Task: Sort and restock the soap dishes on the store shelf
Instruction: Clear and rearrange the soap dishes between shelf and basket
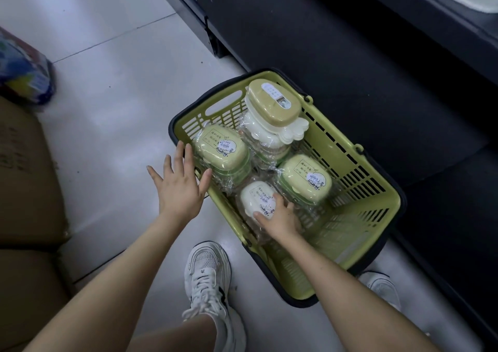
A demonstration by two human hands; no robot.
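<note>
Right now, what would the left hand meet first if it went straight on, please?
The left hand would likely meet the green basket's rim first, right at its fingertips; depth is unclear.

Pale glossy tiled floor point(113, 63), brown cardboard boxes point(24, 179) at left — dark, perhaps shelving, base point(336, 41) at right.

We're down on a shop floor here: a green shopping basket point(358, 163) sits on pale floor tiles point(107, 109) beside the dark base of a shelf unit point(323, 55). It's full of shrink-wrapped soap dishes point(218, 149) wearing barcode stickers point(314, 177), and cardboard cartons point(24, 176) are stacked at left.
</note>
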